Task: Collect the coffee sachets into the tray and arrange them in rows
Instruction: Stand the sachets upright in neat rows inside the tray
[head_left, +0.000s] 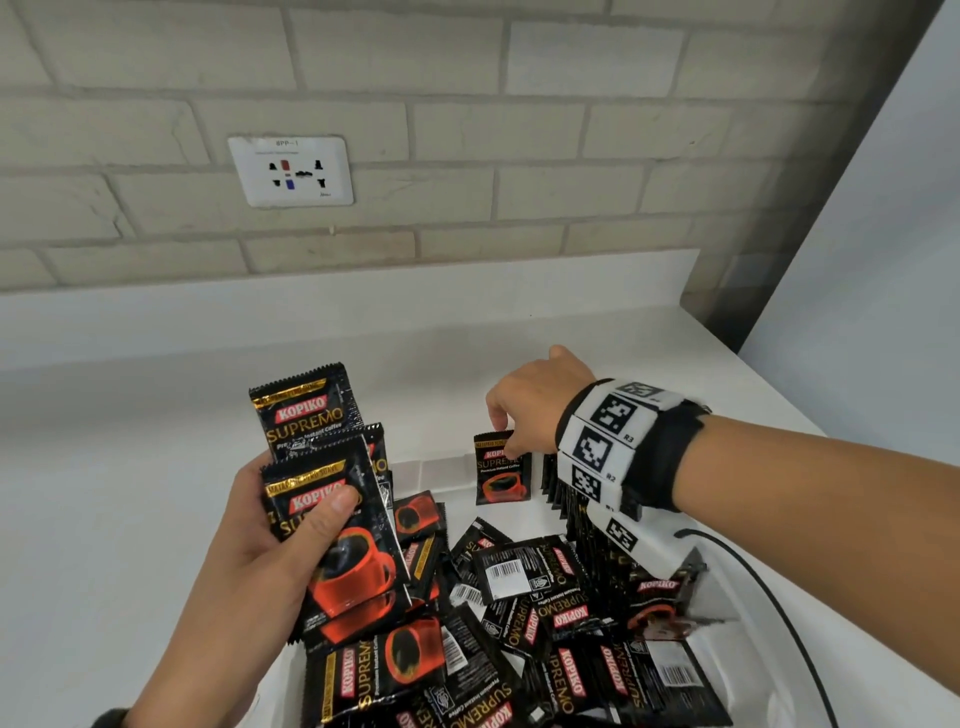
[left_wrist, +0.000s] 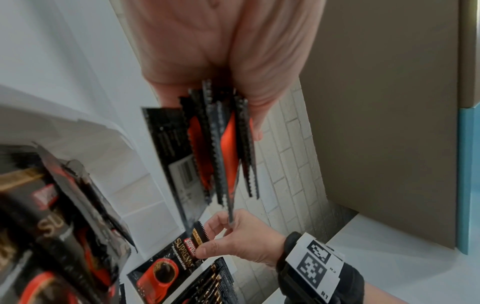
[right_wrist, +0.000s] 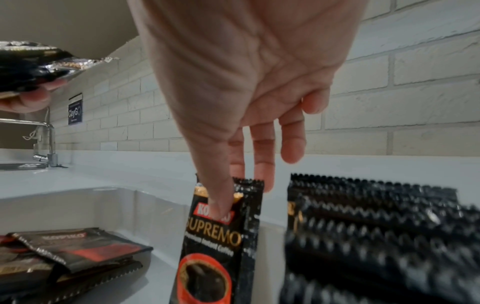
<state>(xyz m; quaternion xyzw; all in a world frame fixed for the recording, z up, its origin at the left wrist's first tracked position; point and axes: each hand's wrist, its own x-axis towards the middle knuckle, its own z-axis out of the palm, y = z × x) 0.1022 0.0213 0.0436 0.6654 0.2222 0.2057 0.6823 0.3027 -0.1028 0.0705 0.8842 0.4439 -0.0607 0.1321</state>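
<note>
Head view shows our right hand (head_left: 537, 400) pinching the top edge of one upright sachet (head_left: 502, 467) at the far end of the tray (head_left: 436, 470), centre of the frame, just left of a standing row (head_left: 563, 499) of sachets. Our left hand (head_left: 265, 545) at lower left grips a fanned stack (head_left: 332, 499), thumb pressed over the front one. Loose sachets (head_left: 519, 597) lie jumbled across the tray along the bottom of the frame.

The upright sachet stands apart from the row, with nothing behind it that we can see, so we judge it will tip forward onto the pile if the fingers (right_wrist: 223, 197) let go before it leans on its neighbours. The row itself looks loosely packed; a nudge from our wrist could fold it over. The stack sits fanned, not squared, and its outer sachets could slip out if the thumb eases.
</note>
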